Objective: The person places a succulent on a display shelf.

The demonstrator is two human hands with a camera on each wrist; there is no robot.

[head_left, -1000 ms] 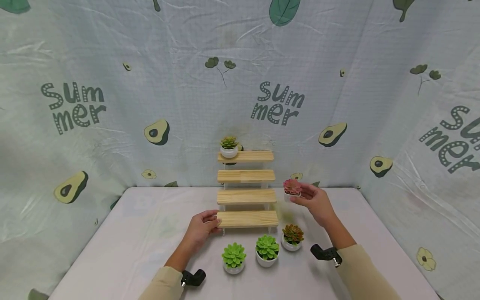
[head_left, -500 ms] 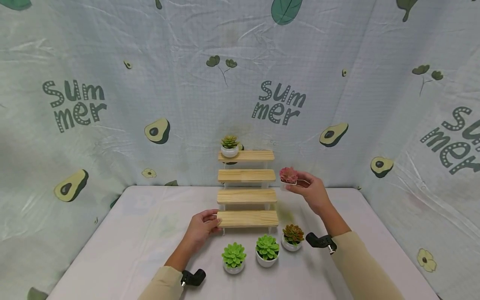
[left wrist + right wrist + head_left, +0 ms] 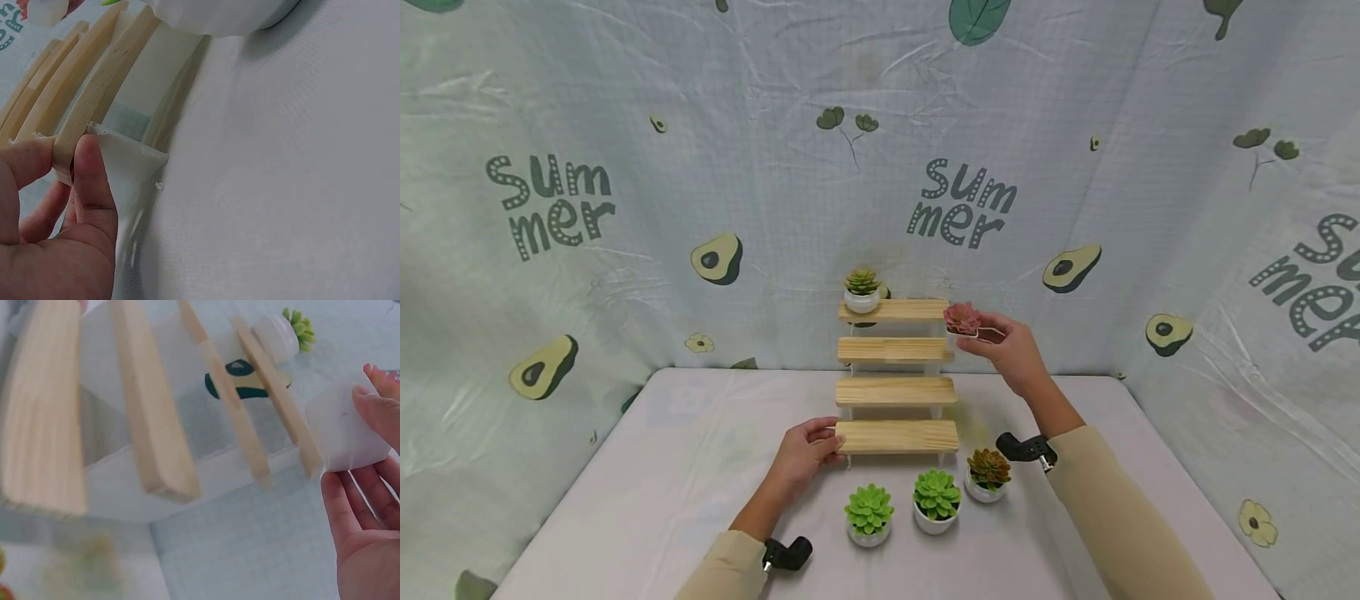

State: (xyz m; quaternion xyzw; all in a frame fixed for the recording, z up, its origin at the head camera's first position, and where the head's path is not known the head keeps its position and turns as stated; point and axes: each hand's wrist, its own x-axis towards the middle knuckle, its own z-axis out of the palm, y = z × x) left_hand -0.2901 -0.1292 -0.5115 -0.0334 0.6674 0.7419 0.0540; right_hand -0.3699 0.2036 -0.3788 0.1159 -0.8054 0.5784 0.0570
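A four-step shelf with wooden boards and clear side panels, its lowest board point(image 3: 898, 437) in front, stands mid-table. My left hand point(image 3: 805, 454) pinches the left end of that board between thumb and fingers, as the left wrist view shows up close. In my right hand point(image 3: 1011, 350) is a pink potted succulent point(image 3: 962, 321), gripped by its white pot point(image 3: 347, 425). The pot is in the air by the right end of the top board point(image 3: 895, 310). On that board's left end sits a green potted succulent point(image 3: 862, 292).
In front of the shelf stand two bright green potted succulents, the left one point(image 3: 869, 512) and the middle one point(image 3: 936, 500). A reddish-brown potted succulent point(image 3: 988, 473) is at their right. A printed sheet point(image 3: 775, 208) hangs behind the white table point(image 3: 700, 467).
My right hand has raised the pink potted succulent from beside the second-lowest board to near the top board, moving slightly left. The left hand keeps its hold on the lowest board.
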